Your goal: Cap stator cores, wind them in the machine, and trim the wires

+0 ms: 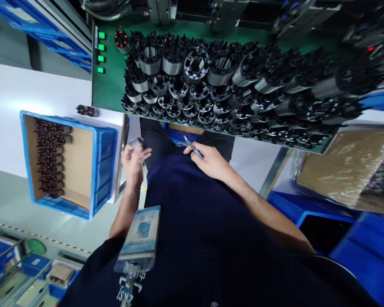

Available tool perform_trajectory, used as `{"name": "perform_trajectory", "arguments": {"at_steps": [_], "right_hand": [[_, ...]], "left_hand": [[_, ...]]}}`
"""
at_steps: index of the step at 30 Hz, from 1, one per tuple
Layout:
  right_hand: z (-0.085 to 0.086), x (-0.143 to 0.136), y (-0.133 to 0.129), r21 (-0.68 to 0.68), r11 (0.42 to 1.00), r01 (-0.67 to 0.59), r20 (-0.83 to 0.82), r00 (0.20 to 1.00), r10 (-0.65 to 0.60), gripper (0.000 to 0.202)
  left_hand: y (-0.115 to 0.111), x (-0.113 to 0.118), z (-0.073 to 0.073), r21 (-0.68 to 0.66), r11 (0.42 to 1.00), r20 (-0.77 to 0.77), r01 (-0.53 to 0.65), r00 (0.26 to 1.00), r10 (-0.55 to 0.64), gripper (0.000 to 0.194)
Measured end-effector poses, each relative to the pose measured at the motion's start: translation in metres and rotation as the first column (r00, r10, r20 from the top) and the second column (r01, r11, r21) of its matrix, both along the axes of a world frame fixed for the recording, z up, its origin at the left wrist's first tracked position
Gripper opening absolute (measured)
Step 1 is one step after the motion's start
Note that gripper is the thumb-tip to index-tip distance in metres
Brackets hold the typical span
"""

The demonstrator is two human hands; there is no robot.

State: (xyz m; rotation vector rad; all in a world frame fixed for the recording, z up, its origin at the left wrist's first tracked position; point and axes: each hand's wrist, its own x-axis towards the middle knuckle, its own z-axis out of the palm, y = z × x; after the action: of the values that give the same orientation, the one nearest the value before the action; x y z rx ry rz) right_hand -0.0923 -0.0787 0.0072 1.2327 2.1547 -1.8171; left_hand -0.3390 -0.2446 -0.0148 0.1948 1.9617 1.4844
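Note:
My left hand (pixel 133 162) is raised at the left, its fingers curled round a small motor stator (pixel 136 143) with a grey metal body and a dark end. Motion blur smears that stator, so its windings cannot be made out. In front of my lap, my right hand (pixel 211 160) grips blue-handled nippers (pixel 196 151), their pointed metal tips facing up and to the left. The nippers are apart from the stator. Beyond both hands, bare stators (pixel 196 64) with black insulation stand stacked in rows on a green bench (pixel 110 87).
At left, a blue crate (pixel 104 164) lined with cardboard holds several copper-wound stators (pixel 51 160). Two more wound stators (pixel 87 111) lie on the white table beside it. Green lit buttons (pixel 101 47) line the bench's left end. Blue bins (pixel 310 209) stand at right.

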Motion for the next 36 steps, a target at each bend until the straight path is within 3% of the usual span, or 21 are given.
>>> {"name": "perform_trajectory", "arguments": {"at_steps": [4,6,8,11,14,17,20,22,24,26,27,29,32,34,36], "right_hand": [[-0.008,0.008,0.002,0.004,1.000,-0.016,0.014,1.000,0.016,0.037],[-0.013,0.008,0.002,0.005,0.999,-0.045,0.019,0.999,0.045,0.039],[-0.018,0.004,0.001,0.003,0.995,-0.099,0.054,0.994,0.098,0.041],[-0.022,-0.005,-0.004,-0.004,0.982,-0.191,0.094,0.977,0.191,0.044],[-0.017,-0.015,-0.010,-0.002,0.968,-0.251,0.045,0.967,0.251,0.041],[-0.010,-0.021,-0.015,-0.002,0.966,-0.259,0.023,0.965,0.259,0.041],[-0.005,-0.023,-0.017,-0.017,0.969,-0.248,0.018,0.968,0.249,0.042],[-0.004,-0.023,-0.017,-0.018,0.968,-0.249,0.018,0.968,0.249,0.041],[-0.003,-0.023,-0.017,-0.009,0.969,-0.247,0.026,0.969,0.248,0.040],[0.000,-0.025,-0.017,-0.002,0.969,-0.249,0.029,0.968,0.248,0.039],[0.003,-0.025,-0.018,0.002,0.969,-0.249,0.027,0.968,0.249,0.038],[0.010,-0.025,-0.020,0.007,0.970,-0.243,0.018,0.970,0.243,0.035],[0.019,-0.019,-0.023,0.014,0.977,-0.213,0.001,0.977,0.213,0.033],[0.022,-0.009,-0.024,0.016,0.985,-0.172,0.000,0.985,0.172,0.034],[0.021,0.002,-0.024,0.018,0.993,-0.118,0.005,0.993,0.118,0.035]], "left_hand": [[-0.070,-0.095,0.047,-0.235,0.959,-0.379,-0.159,0.923,0.060,0.046],[-0.102,-0.143,0.071,-0.385,0.893,-0.533,-0.235,0.846,-0.007,0.036],[-0.125,-0.183,0.082,-0.522,0.796,-0.612,-0.307,0.785,-0.099,0.026],[-0.141,-0.225,0.070,-0.656,0.663,-0.619,-0.360,0.760,-0.200,0.020],[-0.140,-0.243,0.044,-0.706,0.598,-0.608,-0.381,0.758,-0.235,0.018],[-0.134,-0.246,0.033,-0.680,0.610,-0.642,-0.406,0.732,-0.228,0.023],[-0.123,-0.246,0.045,-0.619,0.669,-0.691,-0.411,0.689,-0.217,0.039],[-0.102,-0.247,0.057,-0.534,0.742,-0.748,-0.406,0.636,-0.191,0.051],[-0.062,-0.249,0.064,-0.414,0.842,-0.806,-0.346,0.569,-0.162,0.059],[-0.002,-0.248,0.061,-0.321,0.933,-0.841,-0.162,0.503,-0.202,0.056],[0.033,-0.247,0.056,-0.313,0.950,-0.845,0.008,0.455,-0.282,0.053],[0.107,-0.245,0.041,-0.367,0.891,-0.830,0.269,0.337,-0.444,0.052],[0.199,-0.242,0.011,-0.511,0.764,-0.725,0.394,0.280,-0.629,0.056],[0.236,-0.244,-0.006,-0.606,0.684,-0.634,0.406,0.273,-0.724,0.066],[0.255,-0.248,-0.019,-0.634,0.648,-0.594,0.422,0.271,-0.757,0.073]]}}
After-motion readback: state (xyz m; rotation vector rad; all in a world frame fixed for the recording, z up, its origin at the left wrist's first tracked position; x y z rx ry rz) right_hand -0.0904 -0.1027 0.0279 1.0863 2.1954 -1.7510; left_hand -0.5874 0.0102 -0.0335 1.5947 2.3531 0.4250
